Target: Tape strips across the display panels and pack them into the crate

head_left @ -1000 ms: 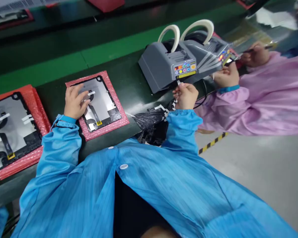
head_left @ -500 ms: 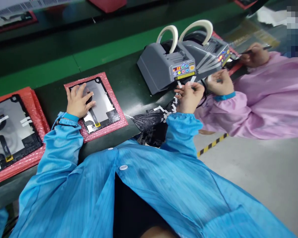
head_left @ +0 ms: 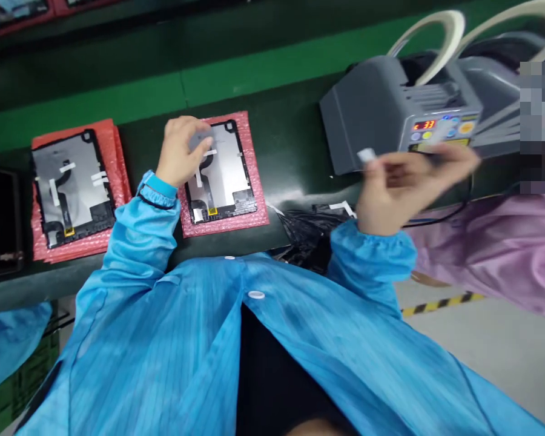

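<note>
A screen panel (head_left: 229, 163) with white tape strips and a dark ribbon cable lies on pink bubble wrap (head_left: 257, 175). My left hand (head_left: 184, 148) is over its upper left part, thumb and fingers apart, holding nothing. In front of the grey tape dispenser (head_left: 367, 115), which shows red digits, my right hand (head_left: 395, 188) pinches a short white tape piece (head_left: 366, 155) between thumb and index finger. The other fingers of that hand stretch out to the right, blurred.
Another taped panel (head_left: 79, 181) rests on stacked pink wrap (head_left: 122, 175) at the left. A dark device (head_left: 2, 224) lies beyond it. A black crumpled bag (head_left: 306, 233) hangs at the table edge. At the right are a second dispenser (head_left: 495, 79) and a person's pink sleeve (head_left: 490, 248).
The view has shifted left. My right hand has come away from the dispenser's front with a tape piece. My left hand has lifted from the panel's middle, where tape strips now show.
</note>
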`<state>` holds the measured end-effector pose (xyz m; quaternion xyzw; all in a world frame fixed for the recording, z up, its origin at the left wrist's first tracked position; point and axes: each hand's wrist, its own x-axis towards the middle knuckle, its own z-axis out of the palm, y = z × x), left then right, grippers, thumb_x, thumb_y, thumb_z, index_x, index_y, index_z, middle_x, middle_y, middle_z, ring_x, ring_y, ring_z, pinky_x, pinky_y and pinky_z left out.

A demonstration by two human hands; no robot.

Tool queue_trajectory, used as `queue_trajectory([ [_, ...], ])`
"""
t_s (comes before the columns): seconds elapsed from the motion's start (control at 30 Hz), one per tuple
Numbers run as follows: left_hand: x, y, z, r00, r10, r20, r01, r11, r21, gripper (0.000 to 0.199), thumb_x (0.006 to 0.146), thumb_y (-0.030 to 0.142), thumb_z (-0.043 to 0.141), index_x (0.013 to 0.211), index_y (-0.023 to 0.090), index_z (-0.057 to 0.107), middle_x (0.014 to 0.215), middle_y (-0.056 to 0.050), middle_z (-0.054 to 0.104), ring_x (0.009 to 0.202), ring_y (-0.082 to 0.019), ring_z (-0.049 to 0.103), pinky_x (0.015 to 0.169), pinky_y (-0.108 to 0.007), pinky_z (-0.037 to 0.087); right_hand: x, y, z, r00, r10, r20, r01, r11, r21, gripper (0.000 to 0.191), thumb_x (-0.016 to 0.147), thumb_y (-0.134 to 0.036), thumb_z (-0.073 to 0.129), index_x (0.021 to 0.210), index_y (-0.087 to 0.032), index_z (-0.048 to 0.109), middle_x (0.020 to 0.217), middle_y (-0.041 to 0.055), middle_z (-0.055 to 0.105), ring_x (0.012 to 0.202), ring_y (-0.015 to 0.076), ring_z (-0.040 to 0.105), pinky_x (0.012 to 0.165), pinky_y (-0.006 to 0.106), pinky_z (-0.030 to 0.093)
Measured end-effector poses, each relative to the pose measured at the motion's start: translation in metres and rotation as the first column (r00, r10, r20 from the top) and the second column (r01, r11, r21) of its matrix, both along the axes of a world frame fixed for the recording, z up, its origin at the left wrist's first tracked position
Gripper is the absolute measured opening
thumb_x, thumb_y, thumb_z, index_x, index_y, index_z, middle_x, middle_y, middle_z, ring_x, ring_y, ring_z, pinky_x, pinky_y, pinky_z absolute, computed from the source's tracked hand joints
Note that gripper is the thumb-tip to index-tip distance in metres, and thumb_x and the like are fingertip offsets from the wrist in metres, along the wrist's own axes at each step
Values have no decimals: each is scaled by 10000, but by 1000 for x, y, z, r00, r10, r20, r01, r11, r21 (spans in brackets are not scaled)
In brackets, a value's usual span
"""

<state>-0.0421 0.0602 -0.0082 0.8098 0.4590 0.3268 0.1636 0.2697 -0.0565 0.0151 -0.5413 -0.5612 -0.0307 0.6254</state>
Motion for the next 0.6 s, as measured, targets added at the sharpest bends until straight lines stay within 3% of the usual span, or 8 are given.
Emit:
queue_trajectory([
  [0.07,17,-11,4,989,-138,55,140,990,-23,532,881,676,370,1047,242,629,1085,-55,665,1074,-234,549,951,-461,409,-25,12,-5,957,284,-64,-290,950,-118,456,747,-372,686,1008,-290,322,690,-76,569,570,111,535,537,270,401],
  [0.17,42,-26,6,952,-283,119,290,956,-43,510,877,666,419,959,212,636,950,-59,681,935,-201,599,866,-389,446,-56,32,-11,851,490,-188,-525,789,-320,538,693,-433,764,1005,-289,351,715,-82,596,596,109,559,557,275,453],
  [0.27,52,-32,4,944,-296,146,309,948,-80,462,860,644,490,873,203,629,853,-43,673,872,-183,602,846,-352,447,-75,43,-8,780,518,-352,-626,663,-410,530,665,-354,807,984,-269,393,703,-85,599,645,107,577,588,259,476],
  [0.37,51,-29,0,958,-241,155,263,954,-144,407,867,590,528,785,200,611,803,-32,660,850,-177,599,837,-334,450,-84,46,2,743,439,-505,-663,580,-473,486,657,-214,807,952,-242,423,676,-85,608,662,105,591,616,242,483],
  [0.47,50,-26,-6,969,-162,188,197,962,-187,380,879,549,534,757,194,598,795,-27,654,843,-173,595,809,-316,460,-84,51,6,737,306,-603,-645,587,-489,500,612,-97,805,913,-222,426,697,-74,634,669,100,601,636,233,493],
  [0.6,52,-26,-12,965,-109,237,162,962,-218,362,890,521,530,759,190,593,783,-18,650,825,-160,594,777,-289,468,-78,62,-10,695,190,-694,-620,647,-444,512,596,-116,821,935,-220,452,769,-73,644,689,86,610,657,240,522],
])
